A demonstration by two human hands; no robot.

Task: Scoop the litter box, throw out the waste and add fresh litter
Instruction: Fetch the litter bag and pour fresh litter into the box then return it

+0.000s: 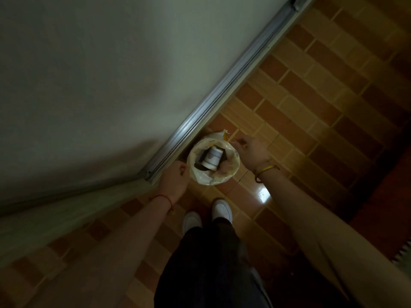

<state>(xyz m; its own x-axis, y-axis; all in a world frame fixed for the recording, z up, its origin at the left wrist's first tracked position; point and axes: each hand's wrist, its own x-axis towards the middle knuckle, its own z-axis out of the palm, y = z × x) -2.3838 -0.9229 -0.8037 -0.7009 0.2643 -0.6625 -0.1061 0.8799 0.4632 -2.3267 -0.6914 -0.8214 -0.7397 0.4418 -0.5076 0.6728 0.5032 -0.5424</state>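
The person is standing over a lined waste bin point(213, 162) on the tiled floor point(311, 96); the left hand point(174, 176) is pinching the liner's edge, and the right hand point(251, 150) is pinching its opposite edge. Risk: thin plastic is likely tearing or slipping, spilling the waste. No litter box is showing.

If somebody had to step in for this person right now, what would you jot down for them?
Left hand: at the near-left rim of the bin bag; grip unclear.
Right hand: at the far-right rim, fingers pinching toward the bag's edge.
The lined bin stands on the tiled floor by the door track, holding a white container and other waste.
No litter box, scoop or fresh litter in view, so what is done cannot be told.
Likely next: gather the bag.
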